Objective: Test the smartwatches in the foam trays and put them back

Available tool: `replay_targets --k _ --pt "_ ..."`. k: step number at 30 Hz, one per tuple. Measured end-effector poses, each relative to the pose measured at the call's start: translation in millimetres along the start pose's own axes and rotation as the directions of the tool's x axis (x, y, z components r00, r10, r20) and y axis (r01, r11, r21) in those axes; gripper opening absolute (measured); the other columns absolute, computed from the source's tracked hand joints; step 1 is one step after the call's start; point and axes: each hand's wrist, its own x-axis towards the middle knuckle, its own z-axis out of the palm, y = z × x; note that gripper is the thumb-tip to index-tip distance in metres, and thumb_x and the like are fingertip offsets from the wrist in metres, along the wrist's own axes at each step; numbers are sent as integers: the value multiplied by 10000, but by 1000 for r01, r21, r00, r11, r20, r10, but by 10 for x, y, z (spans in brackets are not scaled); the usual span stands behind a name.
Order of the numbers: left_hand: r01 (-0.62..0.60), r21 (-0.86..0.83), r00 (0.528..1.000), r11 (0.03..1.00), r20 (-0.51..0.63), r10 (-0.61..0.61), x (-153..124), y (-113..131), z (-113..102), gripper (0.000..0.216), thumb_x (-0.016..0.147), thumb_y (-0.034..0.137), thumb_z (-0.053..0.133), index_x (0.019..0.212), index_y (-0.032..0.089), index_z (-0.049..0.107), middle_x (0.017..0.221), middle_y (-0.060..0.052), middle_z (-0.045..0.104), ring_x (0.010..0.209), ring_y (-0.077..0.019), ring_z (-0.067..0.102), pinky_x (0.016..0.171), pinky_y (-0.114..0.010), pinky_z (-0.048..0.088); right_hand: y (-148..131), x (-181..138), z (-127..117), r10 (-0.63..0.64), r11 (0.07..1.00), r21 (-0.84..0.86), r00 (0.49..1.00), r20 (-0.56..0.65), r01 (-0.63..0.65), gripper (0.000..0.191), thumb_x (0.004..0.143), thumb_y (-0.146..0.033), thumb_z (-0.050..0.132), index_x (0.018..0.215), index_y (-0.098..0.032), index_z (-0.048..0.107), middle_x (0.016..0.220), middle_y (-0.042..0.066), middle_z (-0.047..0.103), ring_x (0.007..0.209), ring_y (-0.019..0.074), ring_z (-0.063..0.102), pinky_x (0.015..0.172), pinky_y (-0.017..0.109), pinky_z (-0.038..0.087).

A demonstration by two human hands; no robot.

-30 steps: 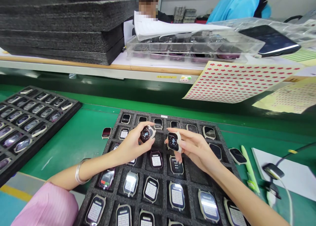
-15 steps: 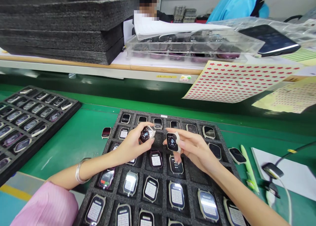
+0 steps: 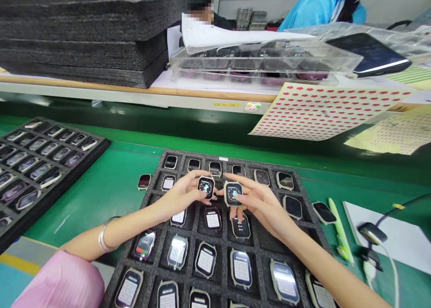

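A black foam tray (image 3: pixel 259 240) with a grid of pockets lies on the green bench, most pockets holding smartwatch bodies with lit screens. My left hand (image 3: pixel 183 193) pinches one watch body (image 3: pixel 206 186) above the tray's upper middle. My right hand (image 3: pixel 257 200) holds a second watch body (image 3: pixel 232 193) right beside it, thumb on its screen. Both screens face up and glow, almost touching each other.
A second foam tray of watches (image 3: pixel 40 160) sits at the left. One loose watch (image 3: pixel 144 181) lies on the bench beside the tray, another (image 3: pixel 323 212) at the right by a green pen (image 3: pixel 340 231). Stacked foam sheets (image 3: pixel 87 34), clear plastic trays (image 3: pixel 266 59) and red-arrow sticker sheets (image 3: pixel 323 110) fill the shelf behind; other people work beyond.
Both hands turned their watches so the screens face up and brought them closer together, lowering slightly toward the tray.
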Motion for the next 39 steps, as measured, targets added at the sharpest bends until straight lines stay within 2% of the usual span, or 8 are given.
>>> replay_targets --k 4,14,19,22,26,28,34,39 --pt "-11 35 1000 999 18 11 -2 -18 -16 439 749 153 603 1172 163 484 942 -66 662 891 -220 655 798 -394 551 39 -16 -4 -46 999 -15 999 12 46 500 818 -232 674 1292 -162 531 1049 147 702 605 209 706 478 271 539" --pt "-36 70 998 997 49 32 -5 -56 -25 413 761 165 595 1160 174 486 922 -54 653 881 -212 648 791 -392 549 82 -36 -20 -105 993 -50 992 64 108 448 853 -232 660 1282 -179 544 1014 131 710 597 201 705 455 258 544" --pt "-86 174 996 981 2 87 21 -92 -42 447 739 152 649 1151 189 479 909 -25 608 827 -168 611 734 -297 502 48 -29 18 -136 990 -21 988 69 138 472 860 -239 659 1312 -207 525 1107 134 669 702 208 699 507 288 573" --pt "-114 289 991 951 -32 128 18 -132 -62 397 765 178 646 1134 186 500 892 -9 557 726 -131 556 671 -267 483 31 -20 12 -145 989 9 985 93 145 396 855 -221 669 1243 -207 588 930 88 708 673 187 686 533 272 571" --pt "-133 439 990 889 23 137 -33 -136 -74 349 799 145 577 1137 195 507 832 11 523 648 -116 494 593 -240 437 19 -31 -26 -111 994 3 989 101 111 319 844 -202 692 1160 -198 646 674 37 697 582 162 669 557 254 564" --pt "-157 475 987 866 45 155 -55 -122 -70 347 807 133 561 1142 201 500 818 17 517 652 -117 482 607 -239 422 13 -39 -34 -114 993 12 989 91 114 344 832 -214 711 1170 -209 646 677 30 695 556 151 661 554 249 559" --pt "-219 512 973 830 45 228 -70 -121 -42 377 815 160 582 1174 220 482 1038 -34 557 882 -173 531 790 -289 434 21 -34 1 -105 994 45 990 93 101 411 797 -273 755 1190 -221 643 727 29 679 562 151 653 509 236 546" --pt "-256 535 964 805 74 257 -83 -126 -28 410 813 155 579 1203 225 477 1094 -41 582 944 -188 557 845 -297 435 28 -29 4 -87 995 47 992 92 83 420 802 -292 751 1198 -213 639 737 35 679 563 151 651 511 237 545"
